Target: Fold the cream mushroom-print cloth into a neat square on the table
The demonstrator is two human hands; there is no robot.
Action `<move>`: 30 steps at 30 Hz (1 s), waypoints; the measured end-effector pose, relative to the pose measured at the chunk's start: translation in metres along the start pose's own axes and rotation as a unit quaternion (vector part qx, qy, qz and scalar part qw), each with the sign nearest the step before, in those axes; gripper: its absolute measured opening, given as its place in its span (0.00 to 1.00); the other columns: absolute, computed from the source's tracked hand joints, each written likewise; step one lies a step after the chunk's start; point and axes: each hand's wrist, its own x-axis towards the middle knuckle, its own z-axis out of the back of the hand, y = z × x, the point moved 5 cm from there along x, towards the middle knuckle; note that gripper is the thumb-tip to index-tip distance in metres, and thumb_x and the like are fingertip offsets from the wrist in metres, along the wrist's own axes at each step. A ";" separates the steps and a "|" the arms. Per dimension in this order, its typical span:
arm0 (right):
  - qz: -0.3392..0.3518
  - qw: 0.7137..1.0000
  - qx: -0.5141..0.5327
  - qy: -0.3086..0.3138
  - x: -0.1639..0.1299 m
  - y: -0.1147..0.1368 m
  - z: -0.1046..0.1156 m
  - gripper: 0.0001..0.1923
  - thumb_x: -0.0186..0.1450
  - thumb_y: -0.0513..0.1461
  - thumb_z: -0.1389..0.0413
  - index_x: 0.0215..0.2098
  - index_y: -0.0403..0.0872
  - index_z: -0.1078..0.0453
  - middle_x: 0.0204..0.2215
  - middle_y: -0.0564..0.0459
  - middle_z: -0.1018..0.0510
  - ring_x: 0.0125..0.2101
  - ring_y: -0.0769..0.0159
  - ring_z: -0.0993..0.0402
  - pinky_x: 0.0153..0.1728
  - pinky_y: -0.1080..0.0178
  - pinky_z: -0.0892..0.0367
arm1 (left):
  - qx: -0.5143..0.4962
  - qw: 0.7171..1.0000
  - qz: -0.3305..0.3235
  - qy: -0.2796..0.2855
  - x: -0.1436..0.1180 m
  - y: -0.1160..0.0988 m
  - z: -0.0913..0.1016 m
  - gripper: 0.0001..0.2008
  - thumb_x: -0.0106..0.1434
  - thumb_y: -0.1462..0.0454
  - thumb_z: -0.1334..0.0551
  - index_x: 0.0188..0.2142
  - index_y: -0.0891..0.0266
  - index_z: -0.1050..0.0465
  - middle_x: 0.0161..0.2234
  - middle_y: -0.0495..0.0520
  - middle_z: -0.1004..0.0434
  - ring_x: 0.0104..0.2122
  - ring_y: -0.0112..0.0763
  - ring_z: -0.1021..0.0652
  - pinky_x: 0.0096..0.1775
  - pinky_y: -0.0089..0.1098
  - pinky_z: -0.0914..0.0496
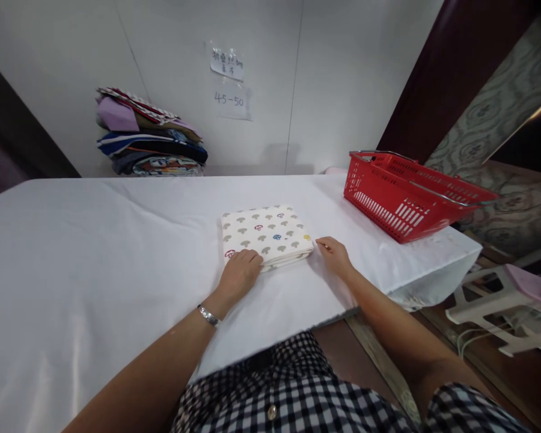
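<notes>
One folded cloth [277, 231], cream with grey mushroom prints and a few red, blue and yellow ones, lies flat on the white-covered desk [130, 264], near its front edge. Taking the cloth as the dial's centre, the left hand [241, 273] is at 7 o'clock, its fingers resting over the near corner; whether that grip pinches the fabric or only presses it, I cannot tell, since the thumb is hidden. A silvery bracelet [209, 316] circles the left wrist. At 3 o'clock the right hand [336, 255] has a released grip, fingers loosely bent just beside the cloth's corner. A red basket [383, 201] stands at 2 o'clock, and a stack of folded fabrics [151, 144] sits at 10 o'clock against the wall [261, 135]. Toward 11 o'clock, a paper sign [232, 101] on that wall reads "45-50".
</notes>
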 end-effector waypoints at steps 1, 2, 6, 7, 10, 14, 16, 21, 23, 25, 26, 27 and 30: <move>-0.045 0.999 0.015 0.010 0.001 -0.001 -0.003 0.14 0.62 0.44 0.51 0.34 0.48 0.25 0.34 0.51 0.22 0.36 0.63 0.28 0.37 0.61 0.33 | 0.000 1.000 -0.001 -0.002 0.000 0.000 0.000 0.06 0.65 0.67 0.47 0.34 0.62 0.32 0.34 0.55 0.28 0.36 0.37 0.30 0.38 0.37 0.35; -0.091 0.995 0.027 0.024 0.003 -0.001 -0.006 0.14 0.62 0.45 0.51 0.33 0.48 0.26 0.32 0.52 0.22 0.34 0.63 0.28 0.34 0.63 0.34 | 0.001 1.000 -0.003 -0.004 0.000 0.000 0.000 0.07 0.65 0.67 0.47 0.34 0.62 0.32 0.34 0.55 0.28 0.36 0.37 0.30 0.37 0.37 0.35; -0.207 0.973 0.046 0.089 0.007 0.003 -0.017 0.17 0.59 0.51 0.49 0.34 0.47 0.28 0.21 0.56 0.26 0.23 0.67 0.32 0.24 0.66 0.39 | -0.001 1.000 -0.004 -0.007 0.000 0.001 0.000 0.07 0.65 0.67 0.48 0.33 0.62 0.32 0.34 0.56 0.28 0.35 0.37 0.30 0.37 0.37 0.35; -0.214 0.971 0.045 0.096 0.009 0.005 -0.019 0.17 0.58 0.51 0.48 0.34 0.47 0.29 0.20 0.57 0.27 0.22 0.67 0.33 0.23 0.66 0.41 | -0.006 1.000 -0.005 -0.008 0.000 0.001 0.000 0.07 0.65 0.67 0.48 0.33 0.61 0.32 0.34 0.56 0.28 0.36 0.37 0.30 0.37 0.37 0.35; -0.213 0.971 0.068 0.085 0.014 0.006 -0.022 0.15 0.55 0.49 0.45 0.31 0.47 0.30 0.20 0.58 0.28 0.22 0.69 0.35 0.24 0.66 0.41 | -0.019 1.000 -0.001 -0.012 0.000 0.001 0.000 0.07 0.65 0.67 0.47 0.33 0.61 0.32 0.34 0.56 0.28 0.36 0.37 0.30 0.38 0.38 0.36; -0.234 0.962 0.127 0.057 0.014 -0.002 -0.030 0.12 0.53 0.48 0.45 0.26 0.47 0.33 0.17 0.60 0.32 0.19 0.71 0.39 0.22 0.67 0.43 | -0.011 1.000 0.003 -0.003 0.000 0.001 0.000 0.07 0.65 0.67 0.47 0.33 0.62 0.32 0.34 0.56 0.28 0.36 0.37 0.30 0.38 0.37 0.35; -0.253 0.957 0.129 0.061 0.012 -0.006 -0.033 0.13 0.54 0.49 0.45 0.25 0.47 0.34 0.15 0.61 0.35 0.17 0.71 0.41 0.20 0.67 0.45 | -0.010 1.000 0.003 0.001 0.000 0.000 0.000 0.06 0.65 0.67 0.47 0.33 0.62 0.32 0.34 0.56 0.28 0.36 0.37 0.30 0.38 0.37 0.35; -0.193 0.979 0.017 0.065 0.013 0.002 -0.023 0.13 0.58 0.47 0.47 0.33 0.46 0.30 0.26 0.54 0.26 0.27 0.65 0.31 0.29 0.63 0.36 | -0.014 1.000 0.003 -0.003 0.000 0.000 0.001 0.06 0.64 0.68 0.47 0.34 0.62 0.32 0.34 0.55 0.28 0.36 0.37 0.30 0.38 0.37 0.35; -0.102 0.992 -0.054 0.041 0.017 0.018 -0.020 0.15 0.61 0.45 0.49 0.42 0.46 0.30 0.38 0.48 0.24 0.38 0.59 0.29 0.39 0.58 0.34 | -0.015 1.000 0.006 -0.004 -0.001 0.000 0.000 0.06 0.64 0.68 0.47 0.33 0.62 0.32 0.34 0.55 0.29 0.36 0.37 0.30 0.38 0.37 0.35; 0.012 0.995 -0.091 0.030 0.021 0.044 -0.026 0.18 0.63 0.43 0.51 0.50 0.45 0.33 0.48 0.43 0.28 0.49 0.57 0.34 0.48 0.54 0.36 | -0.017 1.000 0.009 -0.003 -0.001 0.000 -0.001 0.06 0.64 0.68 0.47 0.33 0.62 0.33 0.34 0.55 0.29 0.36 0.36 0.30 0.37 0.37 0.35; 0.064 0.993 -0.094 0.035 0.023 0.059 -0.032 0.19 0.64 0.42 0.51 0.52 0.45 0.34 0.51 0.43 0.30 0.52 0.57 0.36 0.52 0.53 0.39 | -0.018 1.000 0.010 -0.002 -0.001 0.000 -0.001 0.06 0.64 0.68 0.47 0.33 0.62 0.33 0.34 0.55 0.29 0.36 0.36 0.31 0.38 0.37 0.35; 0.109 0.989 -0.089 0.048 0.025 0.073 -0.041 0.20 0.64 0.42 0.51 0.53 0.45 0.34 0.53 0.42 0.32 0.54 0.58 0.38 0.54 0.54 0.41 | -0.019 1.000 0.012 -0.003 -0.001 0.000 -0.001 0.06 0.64 0.68 0.47 0.33 0.62 0.33 0.34 0.55 0.29 0.36 0.36 0.31 0.38 0.37 0.35; 0.184 0.976 -0.072 0.094 0.034 0.111 -0.070 0.20 0.66 0.42 0.52 0.55 0.46 0.36 0.56 0.43 0.35 0.57 0.60 0.42 0.58 0.55 0.44 | -0.038 0.999 0.019 -0.010 -0.002 0.001 0.000 0.05 0.64 0.69 0.46 0.33 0.62 0.33 0.34 0.54 0.30 0.36 0.35 0.31 0.38 0.36 0.35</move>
